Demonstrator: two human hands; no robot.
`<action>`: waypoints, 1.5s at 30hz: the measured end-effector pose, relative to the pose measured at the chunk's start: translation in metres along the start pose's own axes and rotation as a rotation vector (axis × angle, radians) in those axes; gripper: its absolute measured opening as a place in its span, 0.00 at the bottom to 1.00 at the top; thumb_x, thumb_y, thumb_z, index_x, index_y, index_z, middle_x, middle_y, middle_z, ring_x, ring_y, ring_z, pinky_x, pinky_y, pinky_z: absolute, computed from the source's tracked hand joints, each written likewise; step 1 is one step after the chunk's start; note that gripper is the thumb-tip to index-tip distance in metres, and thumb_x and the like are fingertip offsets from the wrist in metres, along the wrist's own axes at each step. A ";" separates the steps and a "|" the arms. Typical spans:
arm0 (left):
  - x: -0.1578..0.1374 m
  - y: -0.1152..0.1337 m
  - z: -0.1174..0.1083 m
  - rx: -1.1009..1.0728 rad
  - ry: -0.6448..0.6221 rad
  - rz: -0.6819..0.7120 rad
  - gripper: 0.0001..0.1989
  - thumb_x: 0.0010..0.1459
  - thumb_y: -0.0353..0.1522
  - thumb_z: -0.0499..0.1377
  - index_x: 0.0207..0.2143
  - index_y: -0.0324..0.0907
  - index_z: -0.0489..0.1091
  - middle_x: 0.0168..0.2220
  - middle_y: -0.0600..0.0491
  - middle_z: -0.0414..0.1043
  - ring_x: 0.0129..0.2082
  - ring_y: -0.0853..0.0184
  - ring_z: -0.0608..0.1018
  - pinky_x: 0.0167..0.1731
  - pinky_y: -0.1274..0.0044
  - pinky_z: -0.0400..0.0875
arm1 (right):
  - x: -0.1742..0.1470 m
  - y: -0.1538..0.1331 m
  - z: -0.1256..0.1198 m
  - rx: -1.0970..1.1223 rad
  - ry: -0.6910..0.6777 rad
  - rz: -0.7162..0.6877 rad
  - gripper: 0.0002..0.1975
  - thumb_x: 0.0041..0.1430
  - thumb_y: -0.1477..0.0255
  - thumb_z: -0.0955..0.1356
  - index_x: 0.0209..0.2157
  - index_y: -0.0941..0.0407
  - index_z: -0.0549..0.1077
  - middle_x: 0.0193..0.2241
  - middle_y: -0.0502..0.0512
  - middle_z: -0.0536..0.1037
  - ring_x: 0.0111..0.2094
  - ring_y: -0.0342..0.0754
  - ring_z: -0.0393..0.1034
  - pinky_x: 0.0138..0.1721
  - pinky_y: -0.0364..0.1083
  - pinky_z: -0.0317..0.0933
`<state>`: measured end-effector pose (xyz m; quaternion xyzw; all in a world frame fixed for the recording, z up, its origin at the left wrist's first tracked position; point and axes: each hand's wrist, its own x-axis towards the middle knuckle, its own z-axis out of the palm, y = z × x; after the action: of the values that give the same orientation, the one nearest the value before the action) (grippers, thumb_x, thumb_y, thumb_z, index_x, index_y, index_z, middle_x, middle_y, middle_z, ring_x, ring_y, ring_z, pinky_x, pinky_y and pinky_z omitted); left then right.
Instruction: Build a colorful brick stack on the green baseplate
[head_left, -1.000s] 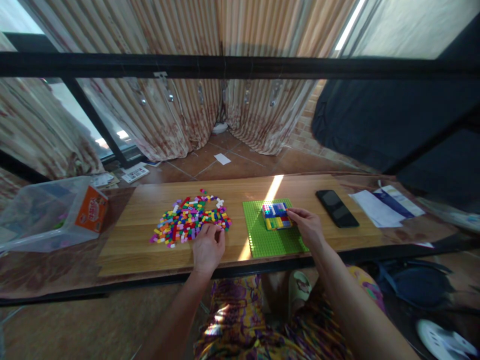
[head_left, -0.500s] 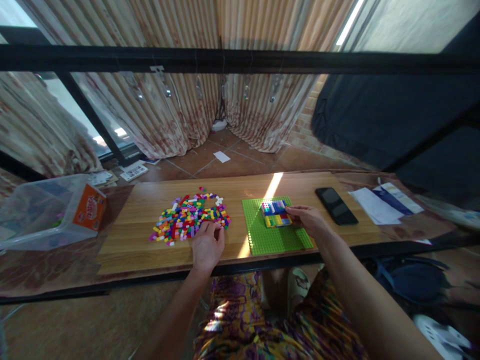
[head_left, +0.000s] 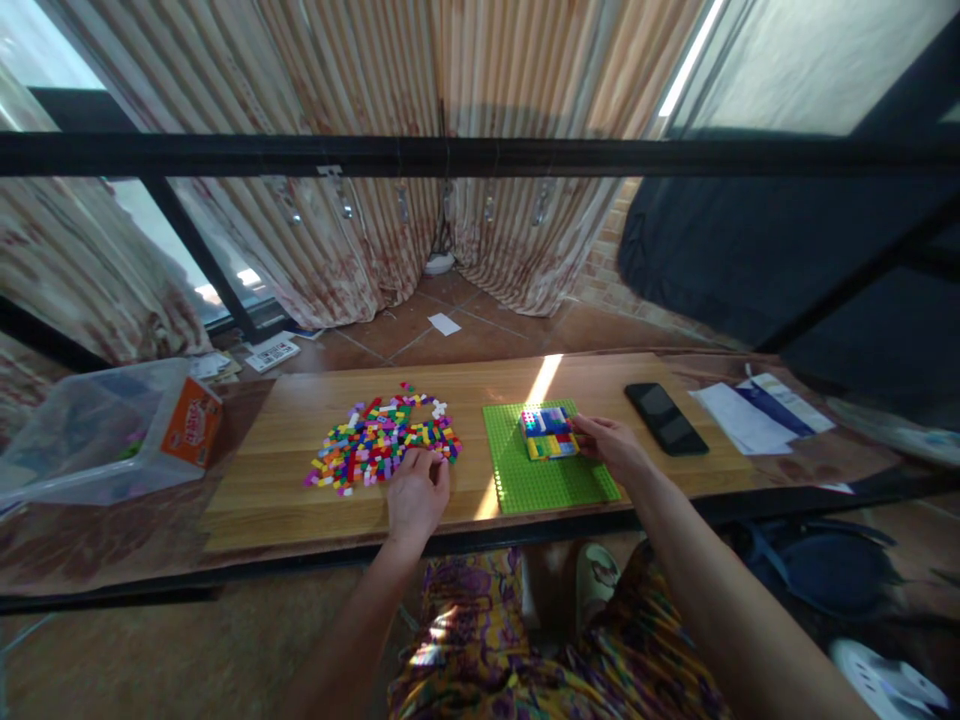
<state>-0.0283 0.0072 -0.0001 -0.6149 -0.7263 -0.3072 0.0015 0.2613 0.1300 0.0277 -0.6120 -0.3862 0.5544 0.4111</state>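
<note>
We saw a long wooden table (head_left: 300,500) running from left to right. On its left part lay a loose pile of small coloured bricks (head_left: 382,438). Right of the pile, a green baseplate (head_left: 540,485) lay flat near the near edge, and a small block of joined bricks (head_left: 548,432) stood on its far part. Further right lay a black phone (head_left: 666,418), and next to it some papers (head_left: 757,415). At the far left end stood a clear plastic box (head_left: 90,430) with an orange label.
</note>
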 end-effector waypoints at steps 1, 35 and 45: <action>0.000 0.000 0.000 0.001 0.001 -0.001 0.07 0.61 0.34 0.53 0.33 0.44 0.70 0.34 0.51 0.73 0.35 0.65 0.75 0.35 0.75 0.66 | 0.001 0.000 0.001 -0.017 0.006 0.000 0.10 0.48 0.67 0.74 0.26 0.59 0.74 0.22 0.54 0.77 0.19 0.38 0.66 0.17 0.37 0.59; -0.002 0.003 -0.001 -0.039 -0.048 -0.059 0.05 0.60 0.33 0.54 0.34 0.44 0.69 0.37 0.51 0.72 0.37 0.66 0.74 0.38 0.75 0.67 | 0.005 0.007 0.047 -0.980 0.000 -0.907 0.25 0.58 0.59 0.64 0.54 0.56 0.68 0.53 0.65 0.70 0.55 0.60 0.61 0.55 0.58 0.55; -0.005 0.004 -0.002 -0.075 -0.045 -0.074 0.05 0.60 0.32 0.54 0.34 0.43 0.69 0.37 0.51 0.71 0.36 0.66 0.74 0.38 0.75 0.68 | 0.007 0.030 0.040 -1.181 0.017 -1.069 0.22 0.59 0.59 0.63 0.52 0.53 0.68 0.49 0.63 0.72 0.53 0.60 0.61 0.51 0.58 0.56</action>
<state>-0.0241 0.0020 0.0012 -0.5939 -0.7365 -0.3201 -0.0495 0.2228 0.1280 -0.0050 -0.4646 -0.8544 -0.0191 0.2319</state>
